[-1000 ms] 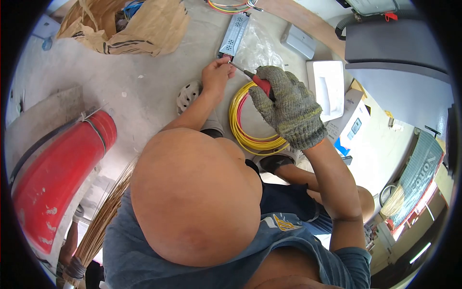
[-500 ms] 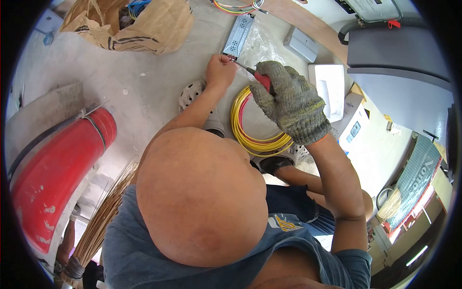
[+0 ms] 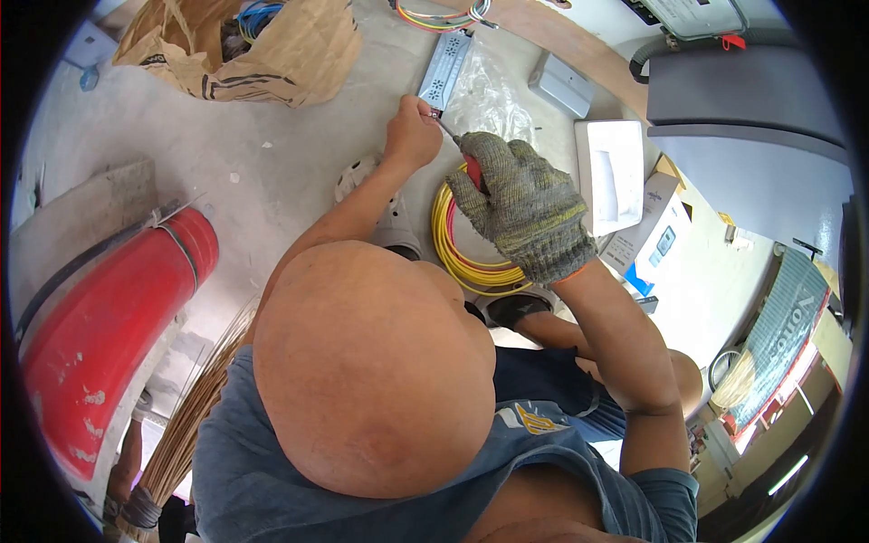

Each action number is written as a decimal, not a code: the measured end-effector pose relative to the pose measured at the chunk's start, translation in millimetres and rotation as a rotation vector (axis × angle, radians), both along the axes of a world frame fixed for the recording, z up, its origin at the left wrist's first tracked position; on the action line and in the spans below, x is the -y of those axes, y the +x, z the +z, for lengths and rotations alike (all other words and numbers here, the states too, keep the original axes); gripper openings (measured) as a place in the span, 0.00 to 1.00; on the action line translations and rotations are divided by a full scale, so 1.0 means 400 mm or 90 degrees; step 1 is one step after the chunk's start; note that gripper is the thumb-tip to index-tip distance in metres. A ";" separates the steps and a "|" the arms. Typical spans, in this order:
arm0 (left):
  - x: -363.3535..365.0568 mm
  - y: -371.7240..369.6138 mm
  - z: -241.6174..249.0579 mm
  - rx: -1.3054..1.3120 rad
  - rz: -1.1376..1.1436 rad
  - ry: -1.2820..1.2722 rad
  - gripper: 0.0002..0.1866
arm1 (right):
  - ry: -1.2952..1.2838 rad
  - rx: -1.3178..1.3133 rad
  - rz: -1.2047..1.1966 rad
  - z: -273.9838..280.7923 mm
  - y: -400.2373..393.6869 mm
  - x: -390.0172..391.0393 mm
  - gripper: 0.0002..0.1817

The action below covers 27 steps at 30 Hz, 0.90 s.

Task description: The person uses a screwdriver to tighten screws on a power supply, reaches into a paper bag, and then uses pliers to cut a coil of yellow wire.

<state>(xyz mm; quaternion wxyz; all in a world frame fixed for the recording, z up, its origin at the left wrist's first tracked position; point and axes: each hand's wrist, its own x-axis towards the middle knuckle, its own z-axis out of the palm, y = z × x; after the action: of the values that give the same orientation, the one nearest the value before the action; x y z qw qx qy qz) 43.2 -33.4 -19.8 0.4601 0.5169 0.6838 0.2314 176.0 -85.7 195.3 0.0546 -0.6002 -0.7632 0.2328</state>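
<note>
Slantwise, screwdriver (image 3: pixel 473 172) in right hand (image 3: pixel 528 206) points up-left toward metal unit (image 3: pixel 444 71).

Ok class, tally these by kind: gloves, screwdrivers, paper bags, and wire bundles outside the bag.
Glove: 1
Screwdriver: 1
Paper bag: 1
Wire bundles: 2 (yellow-red coil, thin multicoloured coil)
Total: 5
</note>
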 end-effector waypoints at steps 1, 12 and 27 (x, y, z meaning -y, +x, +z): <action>0.000 0.001 -0.002 -0.003 -0.006 0.010 0.13 | 0.000 0.000 0.001 -0.004 0.000 0.002 0.22; -0.006 0.002 0.014 -0.047 -0.006 0.015 0.14 | 0.057 -0.018 -0.001 -0.029 -0.034 0.045 0.22; 0.009 -0.028 -0.005 0.109 -0.026 0.019 0.16 | 0.018 -0.018 -0.024 -0.036 -0.061 0.027 0.21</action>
<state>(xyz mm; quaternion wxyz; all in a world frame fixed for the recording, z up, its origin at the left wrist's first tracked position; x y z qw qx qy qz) 32.2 -37.1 -21.8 0.5139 0.5159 0.6276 0.2755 151.5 -96.3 181.0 0.0785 -0.6103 -0.7542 0.2292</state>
